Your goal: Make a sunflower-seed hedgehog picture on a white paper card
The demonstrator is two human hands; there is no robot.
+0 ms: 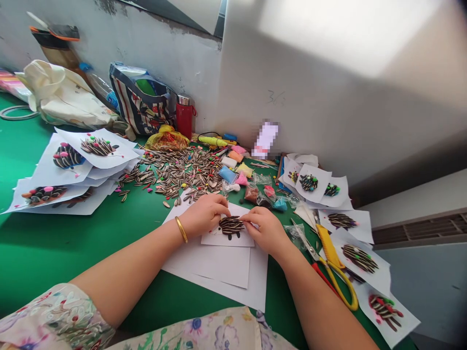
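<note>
A hedgehog figure of striped sunflower seeds [232, 225] with dark round feet sits on a small white card [215, 240]. Under that card lie larger white sheets [226, 267]. My left hand [206, 214], a gold bangle at its wrist, is closed with its fingertips at the figure's upper left. From the other side, my right hand [265, 231] pinches at the figure's right edge, touching the seeds or just beside them. Whatever either pinch holds is too small or hidden to make out.
Loose sunflower seeds [186, 167] and coloured clay packets [228, 175] spread beyond the card. Scissors [337, 277] and a yellow cutter [328, 245] lie right, by finished cards [365, 282]. More cards [98, 170] are stacked left. A red flask [184, 119] and bags [140, 99] stand behind.
</note>
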